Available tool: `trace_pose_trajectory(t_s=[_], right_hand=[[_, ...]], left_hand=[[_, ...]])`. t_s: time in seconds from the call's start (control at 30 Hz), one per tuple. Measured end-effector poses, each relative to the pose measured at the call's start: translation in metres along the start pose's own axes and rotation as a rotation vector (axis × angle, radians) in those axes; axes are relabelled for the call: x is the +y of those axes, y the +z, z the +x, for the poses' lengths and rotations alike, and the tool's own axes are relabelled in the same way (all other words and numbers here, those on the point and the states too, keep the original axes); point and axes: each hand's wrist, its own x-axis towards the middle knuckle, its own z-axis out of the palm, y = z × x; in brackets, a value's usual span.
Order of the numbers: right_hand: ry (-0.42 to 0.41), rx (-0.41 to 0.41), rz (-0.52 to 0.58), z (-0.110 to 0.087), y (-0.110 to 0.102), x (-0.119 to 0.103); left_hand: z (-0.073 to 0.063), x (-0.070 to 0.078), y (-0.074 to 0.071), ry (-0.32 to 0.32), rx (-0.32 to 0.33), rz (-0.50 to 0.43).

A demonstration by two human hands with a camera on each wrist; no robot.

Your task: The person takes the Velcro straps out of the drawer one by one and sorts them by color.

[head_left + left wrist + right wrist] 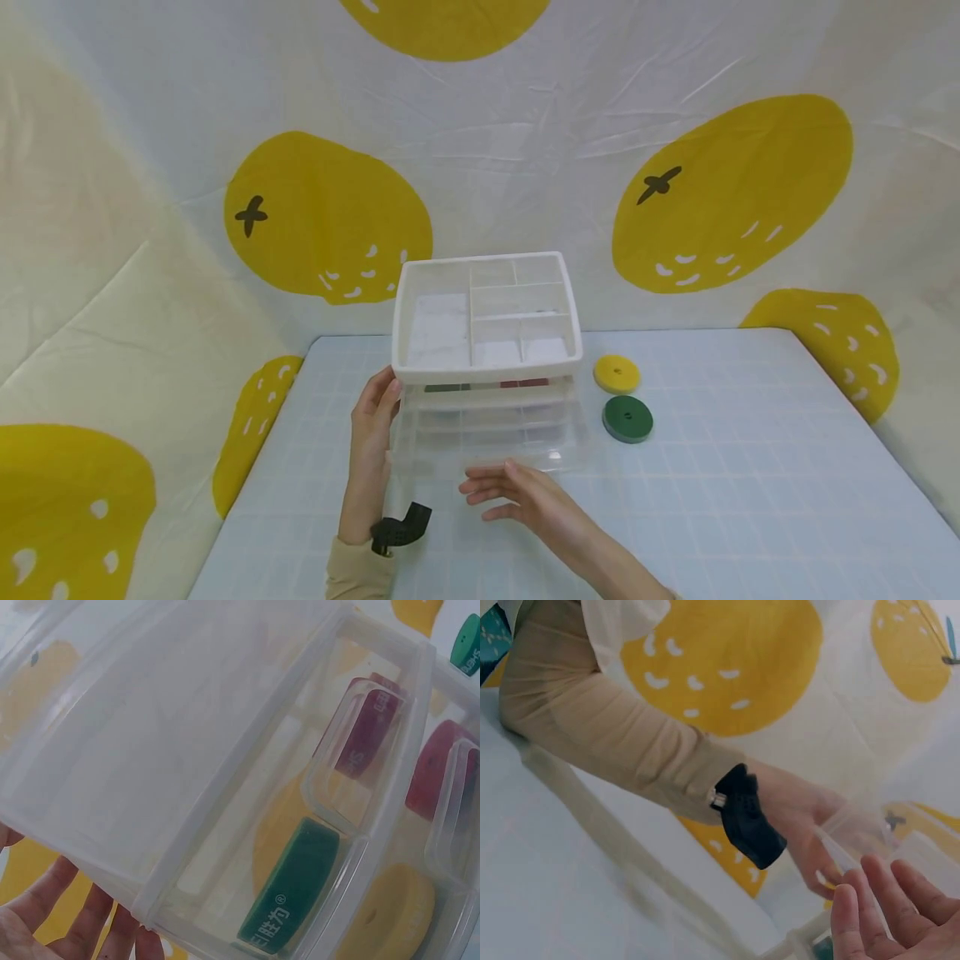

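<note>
A white plastic drawer organizer [487, 373] with a divided top tray and clear drawers [487, 429] stands at the table's back. My left hand [372, 412] rests against its left side; the left wrist view shows those fingers [86, 922] extended along the plastic. In front of the drawers, my right hand [525, 496] hovers palm inward, fingers loosely extended and holding nothing. Through the clear plastic show a green tape-like roll [292, 885], a dark red roll [371, 727], another red roll [435, 769] and a yellow roll [390, 915].
On the table [750, 467], right of the organizer, lie a yellow roll [617, 374] and, nearer me, a green roll [627, 419]. A fruit-printed cloth [525, 183] hangs behind the table. A black strap [401, 527] circles my left wrist.
</note>
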Motion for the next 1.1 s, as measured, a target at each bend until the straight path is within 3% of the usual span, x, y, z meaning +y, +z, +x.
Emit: trace_pose_trajectory(t_s=[0.47, 1.1], right_hand=[[-0.018, 0.019, 0.037, 0.015, -0.008, -0.002], [-0.059, 0.016, 0.002, 0.036, -0.020, -0.005]], left_hand=[[0.001, -0.001, 0.001, 0.023, -0.016, -0.077], [0.002, -0.001, 0.000, -0.020, 0.019, -0.019]])
